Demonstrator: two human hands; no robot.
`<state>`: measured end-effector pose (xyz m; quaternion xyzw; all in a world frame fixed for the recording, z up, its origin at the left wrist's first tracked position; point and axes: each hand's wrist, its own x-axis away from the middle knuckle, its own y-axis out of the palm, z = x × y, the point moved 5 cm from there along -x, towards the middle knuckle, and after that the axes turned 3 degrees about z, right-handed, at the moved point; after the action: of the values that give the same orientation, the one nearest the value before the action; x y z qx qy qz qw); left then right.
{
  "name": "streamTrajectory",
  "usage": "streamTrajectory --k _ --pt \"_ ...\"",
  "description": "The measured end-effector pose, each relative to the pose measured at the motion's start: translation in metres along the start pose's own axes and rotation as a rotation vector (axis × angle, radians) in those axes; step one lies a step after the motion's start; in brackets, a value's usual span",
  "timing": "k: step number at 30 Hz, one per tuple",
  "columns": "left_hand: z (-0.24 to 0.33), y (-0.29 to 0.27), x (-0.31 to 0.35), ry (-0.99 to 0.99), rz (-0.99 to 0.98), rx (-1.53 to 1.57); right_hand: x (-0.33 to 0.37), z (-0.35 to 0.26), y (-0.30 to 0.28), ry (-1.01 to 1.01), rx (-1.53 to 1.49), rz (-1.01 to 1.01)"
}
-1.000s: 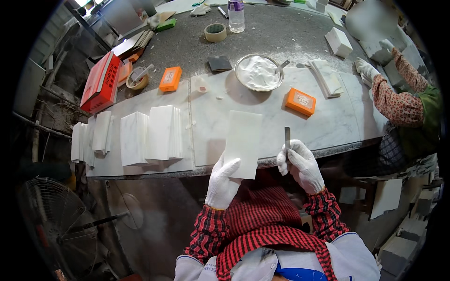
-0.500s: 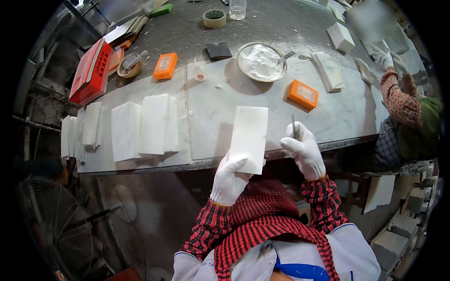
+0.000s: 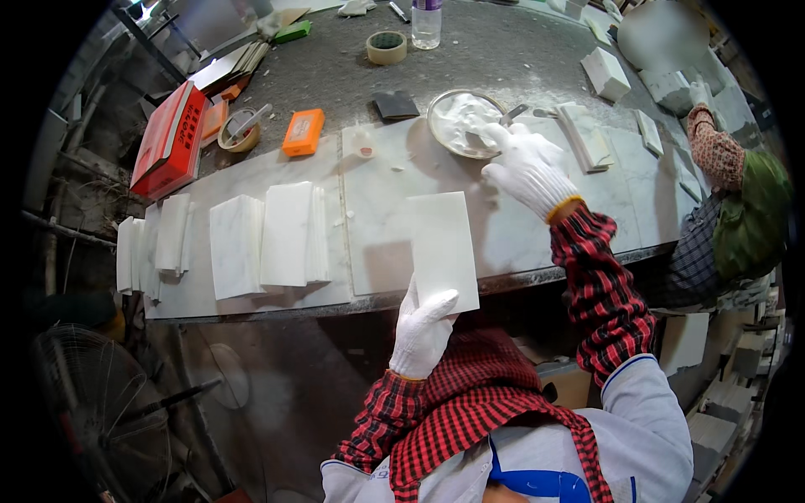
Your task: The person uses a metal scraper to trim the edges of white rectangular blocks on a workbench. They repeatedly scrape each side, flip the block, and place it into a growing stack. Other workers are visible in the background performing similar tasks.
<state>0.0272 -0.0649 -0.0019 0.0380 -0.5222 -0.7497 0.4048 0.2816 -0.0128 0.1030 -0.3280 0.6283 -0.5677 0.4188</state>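
In white gloves, my left hand point(image 3: 423, 331) grips the lower end of a white rectangular stone tile point(image 3: 444, 247), thumb across its face, at the table's front edge. Over the right rim of a metal bowl point(image 3: 434, 126) of white paste point(image 3: 470, 113) reaches my right hand point(image 3: 532, 168), its fingers closed on a small metal spatula point(image 3: 480, 137) whose blade is at the paste. Another metal tool point(image 3: 514, 112) leans on the bowl's rim beside my fingers. The paste's right part is hidden by my glove.
Stacked white tiles point(image 3: 289, 235) stand at the left. Behind them are a red box point(image 3: 172, 138), a tape-roll cup point(image 3: 239, 134) and an orange box point(image 3: 303, 132). Tape point(image 3: 386, 49) and a bottle point(image 3: 426, 29) lie farther back. At right, a co-worker's sleeve point(image 3: 713, 147) shows.
My right hand has moved forward with the spatula from beside the tile to the bowl, now covering the right-hand orange box. My left hand still holds the tile.
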Motion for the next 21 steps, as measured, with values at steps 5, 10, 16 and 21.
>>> streamTrajectory --k 5,10,16,21 --pt "0.002 0.009 0.003 0.000 -0.022 -0.105 0.081 -0.005 -0.035 -0.044 -0.386 0.332" --pt "-0.004 0.021 0.000 -0.041 -0.091 -0.498 0.115 -0.054 -0.028 -0.068 -0.445 0.248" --pt "0.016 0.033 0.011 -0.224 -0.148 -0.587 0.107 -0.011 0.028 0.269 -1.073 -0.186" --pt "0.028 0.023 -0.011 -0.229 -0.258 -0.435 0.132 0.007 0.047 0.541 -1.516 -0.192"
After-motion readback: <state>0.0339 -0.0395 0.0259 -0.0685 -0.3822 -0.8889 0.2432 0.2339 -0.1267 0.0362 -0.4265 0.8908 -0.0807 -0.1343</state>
